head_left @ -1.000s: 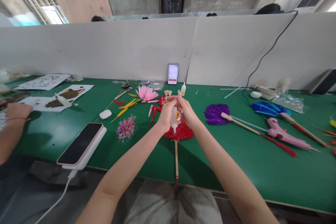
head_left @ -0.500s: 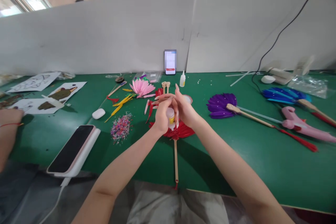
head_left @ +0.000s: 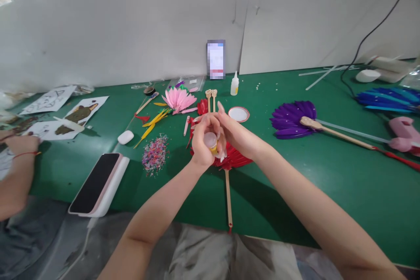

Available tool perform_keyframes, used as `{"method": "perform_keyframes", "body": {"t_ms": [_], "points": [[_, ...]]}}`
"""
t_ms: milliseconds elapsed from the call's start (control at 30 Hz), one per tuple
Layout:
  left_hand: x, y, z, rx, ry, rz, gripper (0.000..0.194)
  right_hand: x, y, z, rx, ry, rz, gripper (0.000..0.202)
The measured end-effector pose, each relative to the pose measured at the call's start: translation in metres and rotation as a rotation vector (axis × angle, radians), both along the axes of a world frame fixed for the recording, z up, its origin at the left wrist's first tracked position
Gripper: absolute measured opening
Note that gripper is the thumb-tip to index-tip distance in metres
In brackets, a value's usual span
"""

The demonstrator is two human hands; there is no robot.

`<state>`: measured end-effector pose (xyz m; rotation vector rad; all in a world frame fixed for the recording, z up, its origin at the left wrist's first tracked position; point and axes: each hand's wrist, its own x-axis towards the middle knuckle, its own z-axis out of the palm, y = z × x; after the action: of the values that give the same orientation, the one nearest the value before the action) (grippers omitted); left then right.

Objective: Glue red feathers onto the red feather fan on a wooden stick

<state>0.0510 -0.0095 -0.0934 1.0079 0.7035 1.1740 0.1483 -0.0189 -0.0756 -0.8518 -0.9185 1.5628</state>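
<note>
My left hand [head_left: 201, 142] is curled round a small glue bottle [head_left: 210, 140], which is tilted with its base toward me. The bottle has a clear body and a yellow label; its nozzle end is mostly hidden by fingers. Pressed against the left hand is my right hand [head_left: 238, 135], its thumb pointing up and its fingers stretched out behind the left fingers, partly hidden. Both hands are above a red feather fan [head_left: 234, 156], whose wooden handle [head_left: 229, 201] points toward me.
Purple fan [head_left: 293, 120], blue fan [head_left: 387, 98] and pink glue gun [head_left: 405, 133] lie rightward. Behind are a second glue bottle [head_left: 234, 85], a round white lid [head_left: 239, 114] and a propped phone [head_left: 216, 59]. Leftward are pink feathers [head_left: 179, 99], confetti bits [head_left: 155, 155] and another person's arm [head_left: 19, 175].
The view has tilted down and shifted, uncovering more of the round lid. The bottle in my left hand has tipped so its base faces me more. My hands stay pressed together.
</note>
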Motion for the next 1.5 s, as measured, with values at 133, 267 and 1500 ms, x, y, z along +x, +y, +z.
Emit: {"method": "perform_keyframes", "body": {"t_ms": [133,267,1500], "points": [[-0.006,0.008,0.006,-0.042,-0.017,0.058,0.039,0.008,-0.001,-0.003,0.16,-0.088,0.255,0.044],[-0.013,0.008,0.016,-0.061,-0.087,-0.007,0.034,0.018,0.002,-0.004,0.213,-0.328,0.302,0.026],[-0.038,0.01,-0.008,0.274,0.314,-0.485,0.065,0.037,-0.024,-0.024,0.084,-0.164,0.225,0.031]]}}
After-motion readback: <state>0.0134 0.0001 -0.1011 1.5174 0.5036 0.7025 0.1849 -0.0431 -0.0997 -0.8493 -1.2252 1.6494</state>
